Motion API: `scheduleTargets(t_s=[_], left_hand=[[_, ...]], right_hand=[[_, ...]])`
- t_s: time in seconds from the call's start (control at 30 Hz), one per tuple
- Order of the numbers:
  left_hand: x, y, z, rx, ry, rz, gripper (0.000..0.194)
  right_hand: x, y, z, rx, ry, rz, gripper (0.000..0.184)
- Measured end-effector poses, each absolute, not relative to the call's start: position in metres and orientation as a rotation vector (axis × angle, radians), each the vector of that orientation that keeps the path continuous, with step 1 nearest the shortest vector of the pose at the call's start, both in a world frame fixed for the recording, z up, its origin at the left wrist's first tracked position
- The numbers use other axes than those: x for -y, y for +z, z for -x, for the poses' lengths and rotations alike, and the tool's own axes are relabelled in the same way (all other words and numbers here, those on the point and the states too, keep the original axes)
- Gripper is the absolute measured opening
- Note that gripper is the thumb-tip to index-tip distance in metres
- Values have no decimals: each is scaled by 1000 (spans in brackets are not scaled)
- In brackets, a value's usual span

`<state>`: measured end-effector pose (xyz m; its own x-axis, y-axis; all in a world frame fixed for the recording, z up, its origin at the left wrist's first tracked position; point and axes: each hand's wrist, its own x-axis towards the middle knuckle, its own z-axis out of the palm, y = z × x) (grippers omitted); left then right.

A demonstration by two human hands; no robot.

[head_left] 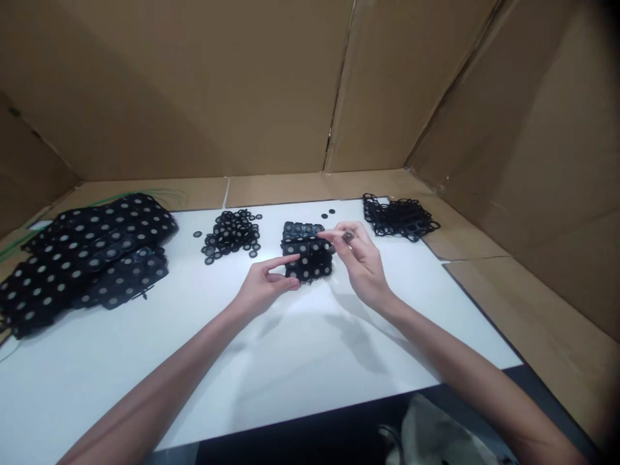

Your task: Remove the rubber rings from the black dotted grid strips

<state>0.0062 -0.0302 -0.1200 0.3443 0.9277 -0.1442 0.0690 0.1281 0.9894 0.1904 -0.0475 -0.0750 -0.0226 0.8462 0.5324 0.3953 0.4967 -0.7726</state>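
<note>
In the middle of the white tabletop is a small black panel of joined square pieces with grey round discs (pixel 309 265), its far part folded or stepped. My left hand (pixel 264 284) grips the panel's left edge between thumb and forefinger. My right hand (pixel 361 261) is at its far right corner, the forefinger reaching over the edge. Curled fingers of that hand hold a small dark round piece (pixel 347 237), partly hidden. To the left lies a loose heap of small black rings with grey centres (pixel 232 232).
A large black sheet dotted with grey discs (pixel 87 252) spreads over the left side, green wires (pixel 121 196) behind it. At back right lies a pile of black open frames (pixel 402 218). Two small black discs (pixel 324 216) lie near the back. Cardboard walls (pixel 217 90) enclose the table.
</note>
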Motion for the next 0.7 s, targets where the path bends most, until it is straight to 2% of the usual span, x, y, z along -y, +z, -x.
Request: scheduleTargets(t_s=[0.27, 0.7], left_hand=[[30, -122, -6, -1043, 769, -1343, 60], [31, -120, -9, -1013, 792, -1425, 55]], right_hand=[[50, -89, -190, 1639, 798, 914, 24], [46, -97, -183, 1653, 852, 970, 27]])
